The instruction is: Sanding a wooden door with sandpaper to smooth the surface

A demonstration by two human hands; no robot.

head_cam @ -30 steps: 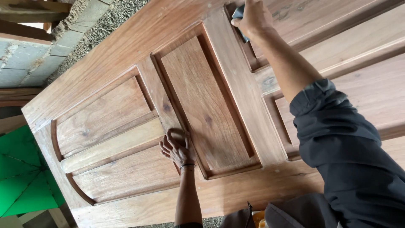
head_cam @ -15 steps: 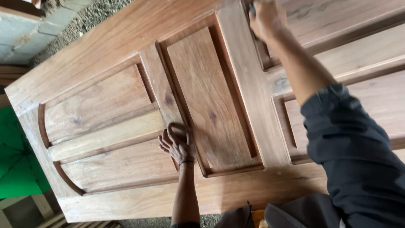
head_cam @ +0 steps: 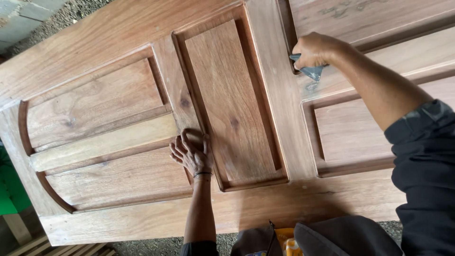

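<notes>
A: Wood, reddish-brown: a panelled door lies flat and fills most of the view. Right hand is far right, clenched around a folded grey piece of sandpaper.

B: Position of the sandpaper?

A: Pressed into the groove where the central upright rail meets the cross rail, its corner sticking out below the fingers.

B: Left hand?

A: Left hand is released, holding nothing. Fingers spread flat on the short rail between the arched panel and the tall rectangular panel, touching the wood, a dark band on the wrist.

B: Surroundings?

A: Gravel floor far left; dark sleeve on the right arm.
</notes>
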